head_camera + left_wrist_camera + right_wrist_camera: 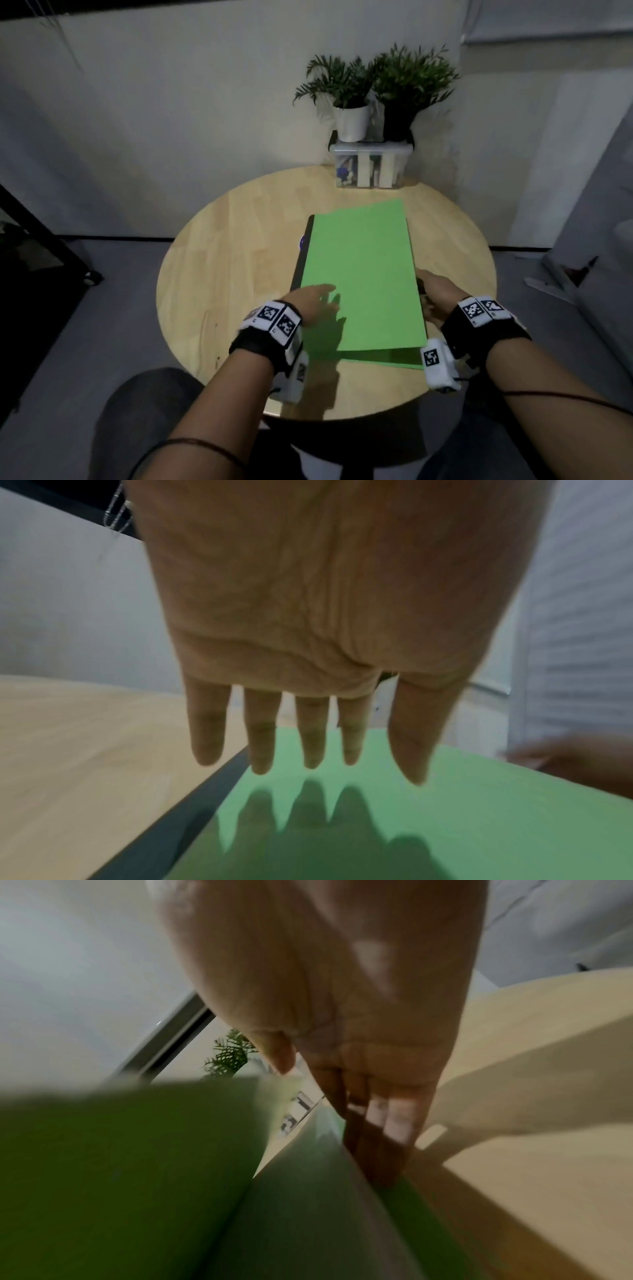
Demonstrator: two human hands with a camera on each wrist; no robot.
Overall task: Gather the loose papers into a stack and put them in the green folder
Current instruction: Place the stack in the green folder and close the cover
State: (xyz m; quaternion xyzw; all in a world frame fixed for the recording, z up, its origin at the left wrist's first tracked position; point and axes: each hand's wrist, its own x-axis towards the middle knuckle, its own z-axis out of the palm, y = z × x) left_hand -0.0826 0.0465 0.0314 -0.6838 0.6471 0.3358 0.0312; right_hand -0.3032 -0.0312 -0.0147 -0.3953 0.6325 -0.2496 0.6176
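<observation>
Your left hand (313, 303) hovers flat, fingers straight and spread, over the green folder (363, 274) on the round table (222, 267). Your right hand (433, 296) reaches straight fingers (383, 1148) under the raised cover, against the papers (308, 1191) inside.

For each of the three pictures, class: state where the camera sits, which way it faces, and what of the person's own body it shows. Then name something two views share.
Head: worn on the head, looking forward and down at the round table; both forearms and wristbands show.
Left wrist: looks along the open left hand, fingers straight above the green folder.
Right wrist: looks along the right hand, fingers at the folder's edge.
Shared: the green folder appears in all three.
</observation>
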